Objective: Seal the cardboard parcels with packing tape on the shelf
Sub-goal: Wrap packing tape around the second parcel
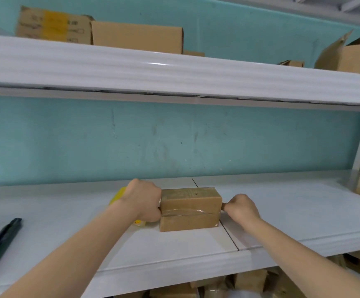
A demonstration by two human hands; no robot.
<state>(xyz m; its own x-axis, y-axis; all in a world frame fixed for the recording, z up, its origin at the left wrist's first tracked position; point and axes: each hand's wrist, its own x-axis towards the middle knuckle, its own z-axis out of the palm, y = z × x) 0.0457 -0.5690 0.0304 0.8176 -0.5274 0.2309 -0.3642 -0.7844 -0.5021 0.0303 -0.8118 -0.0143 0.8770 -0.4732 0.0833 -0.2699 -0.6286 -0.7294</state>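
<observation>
2 forearms reach to the cardboard parcel (pixel 191 208) lying on the white shelf (pixel 174 254): left hand (pixel 143 201) grips a yellow tape roll (pixel 119 195) at its left end, right hand (pixel 242 208) pinches the tape strip (pixel 187 211) at its right end, apparently keeping it taut over the seam.

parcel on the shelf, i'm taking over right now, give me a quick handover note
Left hand: grips the yellow tape roll at the left end of the parcel.
Right hand: curled against the parcel's right end; what it pinches is hidden.
The parcel lies on the white shelf, between the two hands.
Done: a clear tape strip runs along the front seam.
Left: probably cutting the tape and pressing its ends down; the far faces can't be judged from this view.
</observation>
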